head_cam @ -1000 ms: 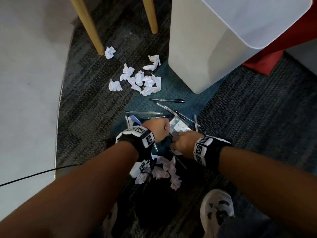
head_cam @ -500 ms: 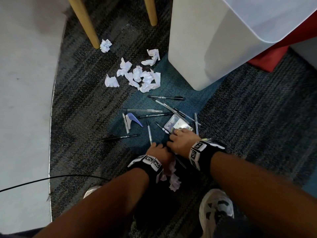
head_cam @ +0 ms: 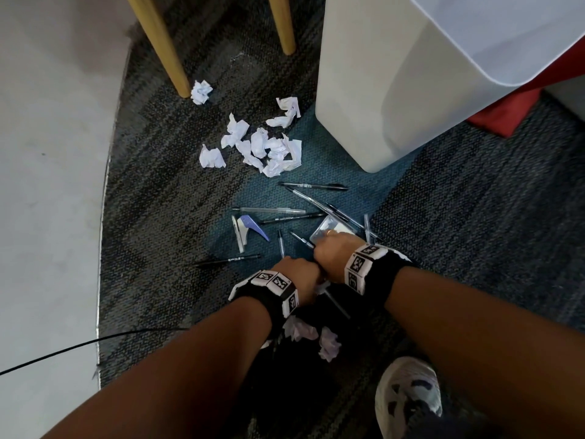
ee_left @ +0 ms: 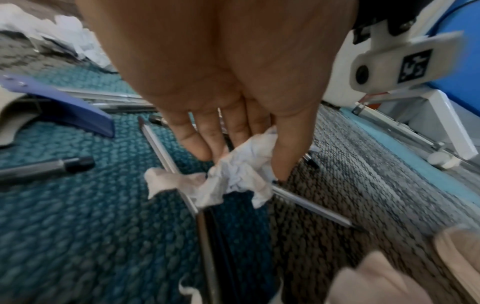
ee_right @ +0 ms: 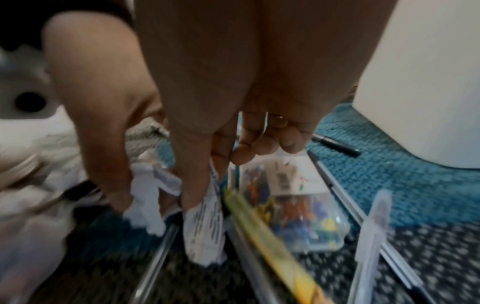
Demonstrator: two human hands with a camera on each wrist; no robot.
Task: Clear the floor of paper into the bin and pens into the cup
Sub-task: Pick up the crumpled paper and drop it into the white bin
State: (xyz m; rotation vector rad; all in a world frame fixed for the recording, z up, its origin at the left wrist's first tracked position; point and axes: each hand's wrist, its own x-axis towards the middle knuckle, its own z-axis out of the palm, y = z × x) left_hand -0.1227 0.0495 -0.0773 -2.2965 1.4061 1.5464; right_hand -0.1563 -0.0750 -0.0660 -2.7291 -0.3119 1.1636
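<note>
My left hand is low over the carpet, and its fingers pinch a crumpled white paper. Right beside it, my right hand pinches a printed paper scrap between thumb and forefinger. Several pens lie scattered on the blue carpet ahead of both hands. Beyond them is a heap of crumpled papers, with one ball by a chair leg. More paper balls lie under my wrists. The white bin stands at the far right. No cup shows.
A clear box of coloured pins lies under my right fingers and a blue stapler to the left. Two wooden chair legs stand at the back. My shoe is near right, and a black cable crosses the pale floor.
My left hand pulled back from among the pens to sit against my right hand, uncovering the stapler and several pens. The right hand stayed near the pin box.
</note>
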